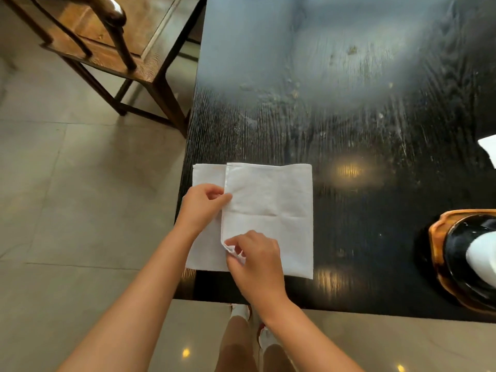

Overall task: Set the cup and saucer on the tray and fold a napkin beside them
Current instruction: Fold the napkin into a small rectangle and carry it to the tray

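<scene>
Nearest the camera, the right hand (pixel 253 257) reaches in over the front edge of the dark wooden counter (pixel 349 103) and pinches the lower corner of the napkin's folded-over layer between thumb and curled fingertips, the cloth bunching a little there. Just beyond it, the left hand (pixel 201 204) grips the same folded edge higher up, thumb on top and fingers tucked against the cloth. The white napkin (pixel 271 205) lies flat at the counter's front left corner, its left side slightly overhanging the edge; the upper layer is folded across so that a narrow strip of the lower layer shows at the left. Well apart to the right, at the frame's edge, an orange-brown wooden tray (pixel 440 245) sits on the counter, carrying a dark glossy saucer (pixel 456 253) with a white cup (pixel 483 253) on it, both cut off by the frame. Farther back on the right, a scrap of something white (pixel 488 147) lies on the counter. Beyond the counter's left side, a brown wooden chair (pixel 107 44) stands on the tiled floor (pixel 67 183).
</scene>
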`<state>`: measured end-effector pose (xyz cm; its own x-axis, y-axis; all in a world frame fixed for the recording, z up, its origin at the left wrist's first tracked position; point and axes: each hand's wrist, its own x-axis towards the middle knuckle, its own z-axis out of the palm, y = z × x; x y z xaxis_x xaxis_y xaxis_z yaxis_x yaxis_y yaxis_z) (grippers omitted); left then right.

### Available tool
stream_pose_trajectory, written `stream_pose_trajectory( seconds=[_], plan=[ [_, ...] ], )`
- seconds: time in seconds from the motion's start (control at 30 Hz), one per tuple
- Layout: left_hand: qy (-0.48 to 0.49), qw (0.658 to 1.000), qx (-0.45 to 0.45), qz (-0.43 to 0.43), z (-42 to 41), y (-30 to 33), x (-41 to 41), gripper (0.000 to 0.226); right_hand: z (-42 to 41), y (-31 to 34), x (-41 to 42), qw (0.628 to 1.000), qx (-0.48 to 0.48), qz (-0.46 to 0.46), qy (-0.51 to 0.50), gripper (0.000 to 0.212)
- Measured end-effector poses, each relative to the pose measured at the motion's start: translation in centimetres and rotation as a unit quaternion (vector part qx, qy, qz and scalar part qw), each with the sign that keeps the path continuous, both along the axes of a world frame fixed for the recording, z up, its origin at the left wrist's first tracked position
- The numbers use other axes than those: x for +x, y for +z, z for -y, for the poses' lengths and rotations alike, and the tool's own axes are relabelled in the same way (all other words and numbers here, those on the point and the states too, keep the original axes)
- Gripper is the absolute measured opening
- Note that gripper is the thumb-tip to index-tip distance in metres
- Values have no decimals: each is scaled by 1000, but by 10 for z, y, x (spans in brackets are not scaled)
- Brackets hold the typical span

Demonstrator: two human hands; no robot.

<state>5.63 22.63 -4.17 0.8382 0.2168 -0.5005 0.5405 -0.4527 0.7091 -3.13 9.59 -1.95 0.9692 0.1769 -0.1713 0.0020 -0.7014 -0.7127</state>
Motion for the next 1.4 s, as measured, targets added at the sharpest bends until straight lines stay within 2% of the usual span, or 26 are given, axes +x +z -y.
stream_pose_trajectory(
  seconds=[0.13,0.27,0.43,0.67,0.77,0.9,1.0,1.1,1.27,1.37,1.4],
  plan=[
    [30,996,34,76,-12,-1,0,4,-18,0,-4,998,-27,47,40,18],
    [42,983,115,140,-30,-2,-8,5,-36,-1,-5,995,-15,77,62,18],
    [75,984,119,112,-45,-10,-14,9,-54,-11,-2,994,-28,73,82,17],
    [87,981,120,126,-42,-13,-12,9,-58,-24,-5,985,-74,76,136,9],
    [77,978,142,130,-42,-15,-9,8,-52,-26,-3,981,-80,95,152,26],
    [63,976,163,131,-43,-18,-8,7,-23,-36,6,969,-184,60,155,55],
    [70,976,155,136,-38,-19,-12,5,14,-51,5,948,-253,39,190,63],
    [77,980,116,141,-19,-18,-20,13,43,-55,-2,933,-291,43,207,65],
    [-28,977,109,178,41,-17,-35,12,104,-60,-29,931,-321,44,170,68],
    [-116,957,161,211,73,-16,-42,8,136,-58,-44,927,-336,33,163,69],
    [-139,945,186,229,80,-17,-43,14,140,-57,-46,929,-332,32,161,69]
  ],
)
